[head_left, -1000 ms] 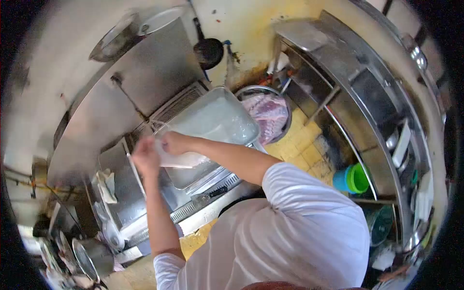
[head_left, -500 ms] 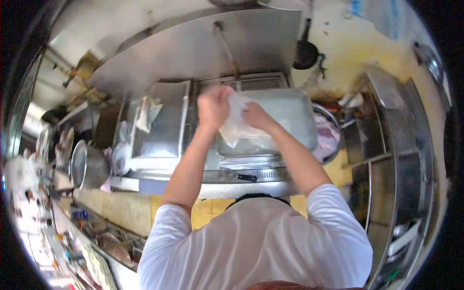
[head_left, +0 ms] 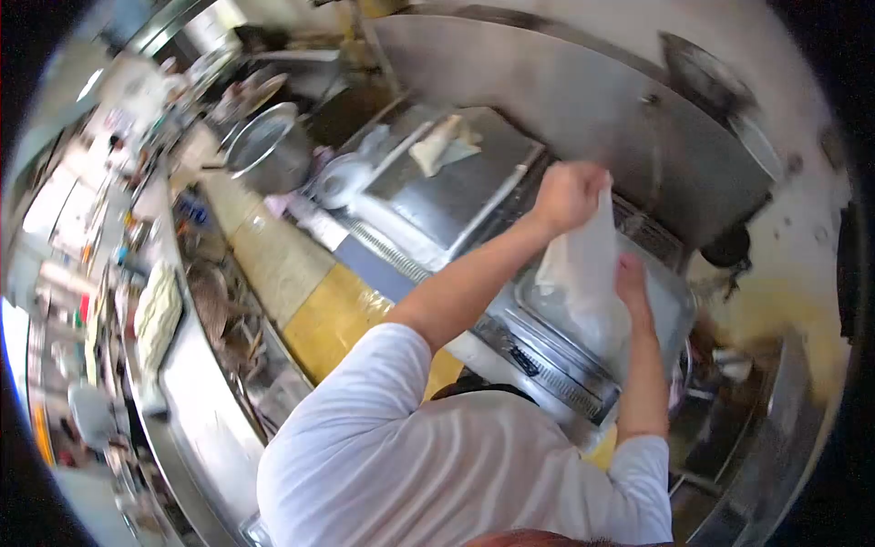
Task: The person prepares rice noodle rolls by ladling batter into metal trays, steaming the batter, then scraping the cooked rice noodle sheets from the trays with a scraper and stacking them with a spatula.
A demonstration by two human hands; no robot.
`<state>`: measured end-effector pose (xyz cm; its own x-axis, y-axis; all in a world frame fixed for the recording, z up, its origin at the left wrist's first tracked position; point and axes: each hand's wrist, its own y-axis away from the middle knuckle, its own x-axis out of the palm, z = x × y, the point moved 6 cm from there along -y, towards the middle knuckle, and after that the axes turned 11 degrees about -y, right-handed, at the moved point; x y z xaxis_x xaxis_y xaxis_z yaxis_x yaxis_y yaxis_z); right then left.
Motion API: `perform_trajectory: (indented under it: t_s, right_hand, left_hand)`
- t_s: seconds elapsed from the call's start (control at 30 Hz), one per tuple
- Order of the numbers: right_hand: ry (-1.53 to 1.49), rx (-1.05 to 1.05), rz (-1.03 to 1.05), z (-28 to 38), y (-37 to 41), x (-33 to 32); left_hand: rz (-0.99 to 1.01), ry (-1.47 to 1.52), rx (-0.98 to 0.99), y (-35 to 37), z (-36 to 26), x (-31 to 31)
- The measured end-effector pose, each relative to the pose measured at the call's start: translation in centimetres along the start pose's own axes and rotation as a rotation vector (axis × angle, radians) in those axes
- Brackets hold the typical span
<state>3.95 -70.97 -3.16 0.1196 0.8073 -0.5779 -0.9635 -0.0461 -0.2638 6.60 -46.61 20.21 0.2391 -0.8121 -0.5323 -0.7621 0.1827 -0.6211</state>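
Observation:
A limp, translucent white sheet (head_left: pixel 585 260), thin like a plastic bag, hangs from my left hand (head_left: pixel 572 196), which is closed on its upper end. Lower down, my right hand (head_left: pixel 631 281) is at the sheet's right side, its fingers blurred and partly hidden against it. Both hands are above a large rectangular metal tray (head_left: pixel 670 296) on the counter. In front of the tray lies a black-handled tool (head_left: pixel 525 361) on the slotted edge strip.
Left of the tray, a folded cloth (head_left: pixel 444 146) lies on a steel lid (head_left: pixel 474 187). Beyond it stands a big metal pot (head_left: pixel 271 155). A steel counter (head_left: pixel 196 365) with a pale green cloth (head_left: pixel 157 314) runs along my left. A black pan (head_left: pixel 726 246) hangs at the right.
My view has swung left, so the tray and hands now appear farther right. My left hand has risen above the right, and the sheet hangs longer between them.

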Motion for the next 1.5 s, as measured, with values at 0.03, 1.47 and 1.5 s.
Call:
perform_trajectory:
  t_s: [0.03,1.47,1.5]
  right_hand:
    - [0.183,0.127,0.054,-4.8,2.7,-1.3]
    - [-0.025,0.399,-0.007,-7.1,0.9,-3.7]
    - [0.048,0.43,0.143,-2.7,1.1,-4.7]
  left_hand:
    - [-0.034,-0.038,-0.027,-0.8,1.5,-2.0]
    - [-0.079,0.126,-0.133,-1.0,2.1,-5.1]
    - [-0.062,0.081,-0.188,-0.7,2.8,-4.9]
